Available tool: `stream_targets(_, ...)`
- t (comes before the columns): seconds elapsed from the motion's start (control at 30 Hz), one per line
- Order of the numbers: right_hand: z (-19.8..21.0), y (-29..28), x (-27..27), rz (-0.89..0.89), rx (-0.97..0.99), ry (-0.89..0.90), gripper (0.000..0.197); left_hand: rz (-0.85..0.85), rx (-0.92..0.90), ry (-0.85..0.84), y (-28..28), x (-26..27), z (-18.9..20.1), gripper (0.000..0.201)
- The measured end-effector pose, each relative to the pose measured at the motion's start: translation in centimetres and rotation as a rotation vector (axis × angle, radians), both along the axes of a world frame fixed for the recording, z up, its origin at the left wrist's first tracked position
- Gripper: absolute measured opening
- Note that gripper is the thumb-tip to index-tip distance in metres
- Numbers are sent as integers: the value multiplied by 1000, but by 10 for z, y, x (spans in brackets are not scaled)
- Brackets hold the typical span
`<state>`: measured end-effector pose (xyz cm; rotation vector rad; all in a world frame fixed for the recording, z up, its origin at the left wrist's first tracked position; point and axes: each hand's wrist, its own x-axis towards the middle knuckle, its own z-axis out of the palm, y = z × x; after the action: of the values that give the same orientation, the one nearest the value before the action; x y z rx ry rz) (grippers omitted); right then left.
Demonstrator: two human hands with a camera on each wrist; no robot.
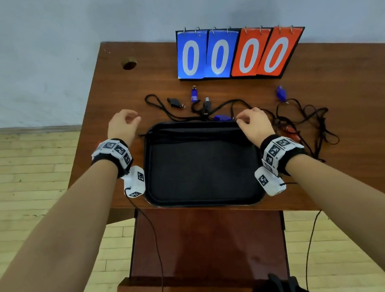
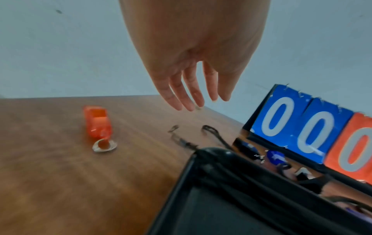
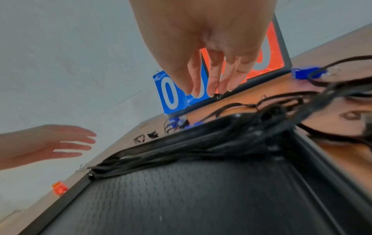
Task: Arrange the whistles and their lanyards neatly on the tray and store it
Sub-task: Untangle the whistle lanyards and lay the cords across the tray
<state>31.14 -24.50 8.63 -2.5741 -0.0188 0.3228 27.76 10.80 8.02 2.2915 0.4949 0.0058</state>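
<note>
Both hands hovering empty at the tray's (image 1: 253, 196) far corners.

Left hand (image 1: 122, 126), fingers loosely spread, is sitting nearest the orange whistle (image 2: 98, 123), lying lengthwise just left.

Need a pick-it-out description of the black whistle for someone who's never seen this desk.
Start at the flip scoreboard standing at the back of the wooden desk. Just in front of its leftmost blue card lies a row of small whistles; the black whistle is the left one, beside the upright blue whistle. It is the only all-black whistle body, with a small metal ring at its right end.
</note>
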Motion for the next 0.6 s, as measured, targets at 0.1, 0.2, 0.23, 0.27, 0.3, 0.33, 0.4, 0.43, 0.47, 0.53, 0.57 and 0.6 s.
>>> stream_targets(0.1,12,3,15,21,6,17,24,-91,12,-4,-24,20,20,21)
stream_targets(0.2,18,7,37,65,-21,32,25,-194,17,23,-51,44,29,19)
stream_targets(0.23,19,7,45,75,-33,40,25,-233,11,35,-61,52,30,19)
stream_targets(0.27,20,7,54,87,-45,47,26,-276,9,45,-70,60,31,20)
stream_targets(0.3,20,8,62,100,-58,61,26,-319,16,60,-79,68,30,21)
stream_targets(0.33,19,8,70,120,-73,76,27,-358,26,76,-86,75,28,22)
stream_targets(0.4,14,10,85,167,-106,117,29,-417,23,107,-100,88,22,23)
stream_targets(0.43,10,11,92,185,-120,138,31,-437,10,116,-105,95,19,22)
stream_targets(0.47,6,12,98,196,-131,157,32,-450,-4,123,-108,101,15,21)
stream_targets(0.53,-5,12,108,205,-144,197,35,-482,-22,142,-113,111,8,22)
stream_targets(0.57,-10,13,111,207,-153,212,36,-501,-24,155,-115,115,6,22)
stream_targets(0.6,-15,13,114,211,-166,220,36,-514,-26,165,-116,118,4,22)
